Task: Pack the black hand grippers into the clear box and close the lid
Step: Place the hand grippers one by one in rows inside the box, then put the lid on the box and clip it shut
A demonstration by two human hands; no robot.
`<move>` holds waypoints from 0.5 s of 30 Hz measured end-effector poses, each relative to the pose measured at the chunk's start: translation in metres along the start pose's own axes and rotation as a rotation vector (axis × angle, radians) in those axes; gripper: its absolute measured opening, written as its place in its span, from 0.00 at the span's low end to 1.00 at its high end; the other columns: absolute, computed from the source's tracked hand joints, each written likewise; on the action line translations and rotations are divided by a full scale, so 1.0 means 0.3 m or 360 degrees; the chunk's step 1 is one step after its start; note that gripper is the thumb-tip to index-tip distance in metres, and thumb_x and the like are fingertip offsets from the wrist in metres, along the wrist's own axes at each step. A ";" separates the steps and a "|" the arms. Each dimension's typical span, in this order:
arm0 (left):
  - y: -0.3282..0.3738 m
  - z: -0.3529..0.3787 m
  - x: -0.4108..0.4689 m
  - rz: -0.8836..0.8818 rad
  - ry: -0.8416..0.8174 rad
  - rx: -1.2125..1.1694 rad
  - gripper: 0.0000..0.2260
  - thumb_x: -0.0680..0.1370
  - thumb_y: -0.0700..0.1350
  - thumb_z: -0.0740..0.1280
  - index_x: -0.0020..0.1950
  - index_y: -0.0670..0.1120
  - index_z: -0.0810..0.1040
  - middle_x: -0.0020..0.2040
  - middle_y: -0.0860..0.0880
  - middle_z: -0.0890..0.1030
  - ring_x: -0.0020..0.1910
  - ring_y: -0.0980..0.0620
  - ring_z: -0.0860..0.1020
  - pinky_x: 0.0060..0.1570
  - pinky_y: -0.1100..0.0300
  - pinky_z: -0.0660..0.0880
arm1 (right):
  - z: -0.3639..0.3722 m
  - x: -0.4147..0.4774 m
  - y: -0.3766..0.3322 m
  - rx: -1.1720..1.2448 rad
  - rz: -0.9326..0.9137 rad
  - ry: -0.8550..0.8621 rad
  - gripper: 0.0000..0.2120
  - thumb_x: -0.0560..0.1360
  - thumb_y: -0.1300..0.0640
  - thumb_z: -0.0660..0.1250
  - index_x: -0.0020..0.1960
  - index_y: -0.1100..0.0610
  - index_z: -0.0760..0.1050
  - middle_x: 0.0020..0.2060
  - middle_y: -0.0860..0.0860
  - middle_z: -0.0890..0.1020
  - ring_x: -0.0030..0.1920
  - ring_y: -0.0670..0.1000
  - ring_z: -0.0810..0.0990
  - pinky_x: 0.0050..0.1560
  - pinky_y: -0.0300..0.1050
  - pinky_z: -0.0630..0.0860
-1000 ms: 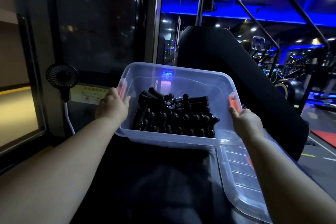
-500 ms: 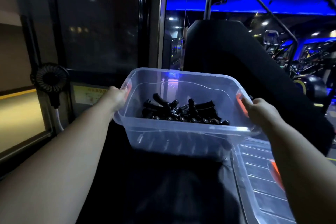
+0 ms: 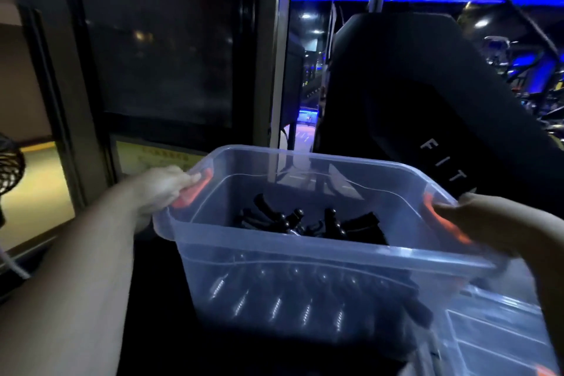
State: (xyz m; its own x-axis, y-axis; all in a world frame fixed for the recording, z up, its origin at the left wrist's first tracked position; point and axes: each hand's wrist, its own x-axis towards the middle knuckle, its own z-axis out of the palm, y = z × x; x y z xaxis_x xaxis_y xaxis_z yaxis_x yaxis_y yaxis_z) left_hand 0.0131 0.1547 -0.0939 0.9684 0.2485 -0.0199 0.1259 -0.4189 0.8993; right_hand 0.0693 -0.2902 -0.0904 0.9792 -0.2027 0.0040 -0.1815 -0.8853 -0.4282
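Note:
A clear plastic box (image 3: 305, 256) with orange handle clips is held up in front of me, its open top tipped slightly away. Several black hand grippers (image 3: 308, 224) lie piled on its bottom, their metal springs showing through the front wall. My left hand (image 3: 161, 189) grips the box's left rim at the orange clip. At the right rim my right hand (image 3: 494, 223) holds the other orange clip. The clear lid (image 3: 494, 336) lies flat at the lower right, apart from the box.
A large black padded gym machine (image 3: 427, 107) stands behind the box. A dark glass partition with a metal frame (image 3: 276, 55) rises at the left. A small black fan (image 3: 9, 171) sits at the far left edge. A dark surface (image 3: 158, 330) lies below the box.
The box has been lifted and drawn closer to me, with both hands still on its rims. The view has shifted left and the lid has slid toward the lower right corner.

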 end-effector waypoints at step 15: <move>0.042 0.004 -0.040 -0.0321 0.0024 0.0261 0.20 0.78 0.61 0.56 0.45 0.44 0.71 0.47 0.45 0.76 0.46 0.47 0.74 0.44 0.53 0.68 | -0.020 -0.106 -0.060 -0.0091 0.0149 -0.0112 0.28 0.77 0.33 0.49 0.48 0.58 0.70 0.41 0.57 0.77 0.43 0.57 0.74 0.44 0.48 0.67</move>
State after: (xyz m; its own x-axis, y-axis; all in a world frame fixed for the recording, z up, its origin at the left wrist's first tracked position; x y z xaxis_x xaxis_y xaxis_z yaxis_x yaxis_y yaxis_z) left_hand 0.0033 0.1453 -0.0827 0.9170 0.3538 -0.1841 0.3506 -0.4951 0.7950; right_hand 0.0407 -0.2703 -0.0774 0.9613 -0.2576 -0.0982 -0.2755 -0.8866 -0.3716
